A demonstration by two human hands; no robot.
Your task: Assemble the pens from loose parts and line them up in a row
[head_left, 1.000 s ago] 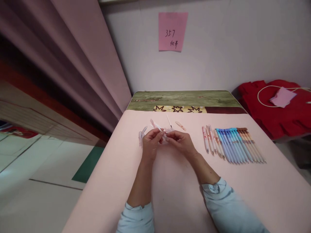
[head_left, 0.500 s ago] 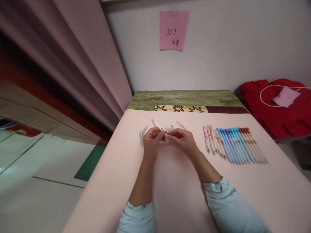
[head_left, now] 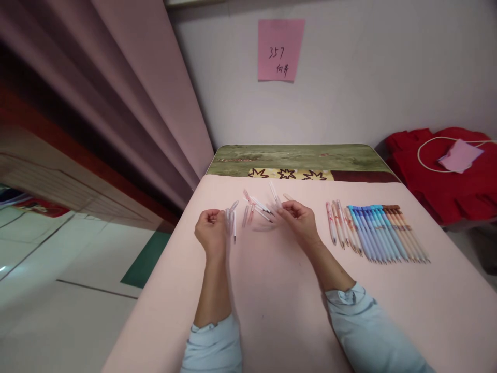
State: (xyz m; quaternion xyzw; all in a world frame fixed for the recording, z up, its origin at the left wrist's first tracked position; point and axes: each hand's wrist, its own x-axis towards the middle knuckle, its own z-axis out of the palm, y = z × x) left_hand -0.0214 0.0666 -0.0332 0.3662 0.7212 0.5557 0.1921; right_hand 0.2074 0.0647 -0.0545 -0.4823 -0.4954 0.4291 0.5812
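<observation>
My left hand (head_left: 212, 231) is curled at the left of the pink table (head_left: 272, 290). Its fingers lie against clear pen pieces (head_left: 232, 220), one a thin refill with a dark tip. My right hand (head_left: 300, 219) pinches a pale, motion-blurred pen piece near several loose pen parts (head_left: 257, 206) lying between the hands. To its right lies a neat row of whole pens (head_left: 375, 232) in pink, blue and tan.
A green patterned cloth (head_left: 295, 158) covers the table's far end by the wall. A pink note (head_left: 280, 49) hangs above it. A red cloth (head_left: 446, 171) with a white cord and pink paper lies at the right. A curtain (head_left: 147, 103) hangs left; the table's left edge drops to the floor.
The hands were together over the loose parts; now they have drawn apart. My left hand moved left to the clear pieces, and my right hand shifted slightly right.
</observation>
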